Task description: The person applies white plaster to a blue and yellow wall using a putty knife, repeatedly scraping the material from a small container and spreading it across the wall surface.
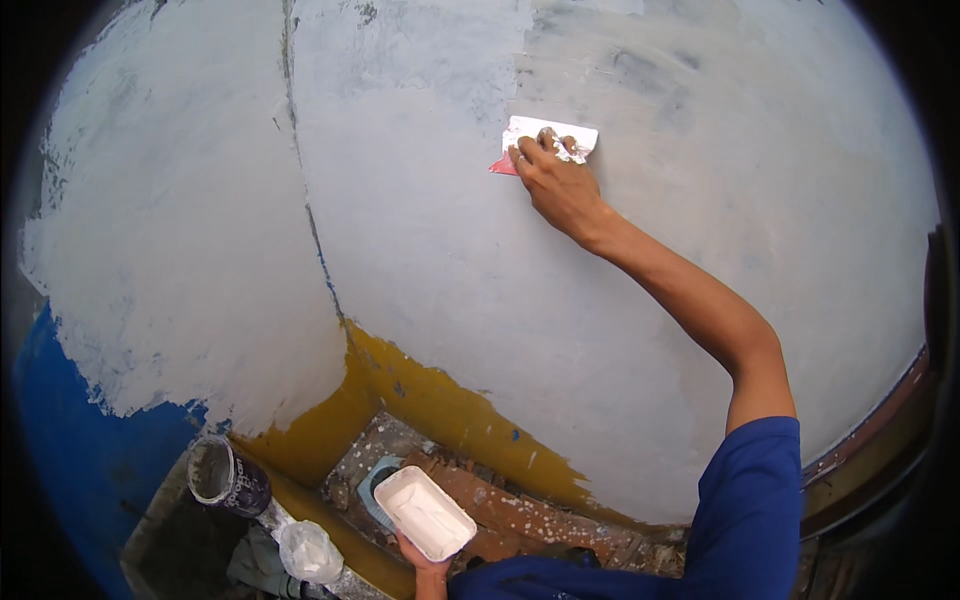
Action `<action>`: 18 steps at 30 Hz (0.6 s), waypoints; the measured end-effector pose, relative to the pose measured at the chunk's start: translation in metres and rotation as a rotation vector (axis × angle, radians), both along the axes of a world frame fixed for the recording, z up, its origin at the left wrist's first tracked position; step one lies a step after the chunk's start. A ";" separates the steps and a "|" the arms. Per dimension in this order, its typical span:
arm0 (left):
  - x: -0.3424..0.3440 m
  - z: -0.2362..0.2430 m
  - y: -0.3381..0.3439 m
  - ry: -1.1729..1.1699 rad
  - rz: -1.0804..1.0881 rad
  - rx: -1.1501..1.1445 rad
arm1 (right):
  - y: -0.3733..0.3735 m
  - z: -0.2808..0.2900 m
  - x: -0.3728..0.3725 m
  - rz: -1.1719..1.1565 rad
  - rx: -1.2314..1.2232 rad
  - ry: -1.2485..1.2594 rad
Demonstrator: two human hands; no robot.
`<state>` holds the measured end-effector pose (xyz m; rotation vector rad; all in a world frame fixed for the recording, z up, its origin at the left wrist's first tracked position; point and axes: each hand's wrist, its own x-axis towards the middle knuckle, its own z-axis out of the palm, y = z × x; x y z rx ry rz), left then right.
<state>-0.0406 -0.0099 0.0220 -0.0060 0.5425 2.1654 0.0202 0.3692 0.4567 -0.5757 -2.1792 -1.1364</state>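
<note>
My right hand [560, 185] is raised against the wall, its fingers closed round a putty spreader [540, 128]. White paste covers most of the spreader, and a red corner shows at its lower left. Some paste also sticks to my fingers. Low in front of me, my left hand [425, 553] grips a white rectangular tub [428, 512] from beneath its near end. A pale layer of paste lines the inside of the tub. The wall [430, 230] carries a whitish-grey skim coat, with darker patches at the upper right.
At lower left stand a dark paint bucket [228, 480] and a clear plastic bag [310, 552] of white material on a ledge. A blue-grey container [377, 490] sits behind the tub, beside paint-spattered brown boards [530, 520]. A cracked corner seam [316, 235] divides the walls above a mustard-yellow band [440, 400].
</note>
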 end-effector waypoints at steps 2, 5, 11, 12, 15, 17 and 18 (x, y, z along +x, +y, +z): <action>-0.004 -0.015 0.004 -0.179 -0.047 0.059 | -0.002 -0.049 -0.002 -0.021 -0.086 -0.110; -0.004 -0.010 0.004 -0.187 -0.049 0.051 | -0.014 -0.072 -0.003 -0.003 -0.217 -0.142; -0.001 0.001 0.000 -0.143 -0.032 0.033 | 0.016 -0.035 0.013 0.098 0.160 0.008; 0.001 0.002 0.001 -0.148 -0.039 0.037 | 0.022 -0.040 0.020 0.091 0.164 0.003; -0.003 0.005 0.002 -0.185 -0.032 0.035 | 0.019 -0.076 0.034 0.063 0.048 -0.036; -0.002 0.001 -0.002 -0.186 -0.018 0.015 | 0.000 -0.092 0.035 0.072 -0.063 -0.058; -0.002 0.001 -0.002 -0.184 -0.021 0.020 | -0.007 -0.089 0.034 0.074 -0.163 -0.076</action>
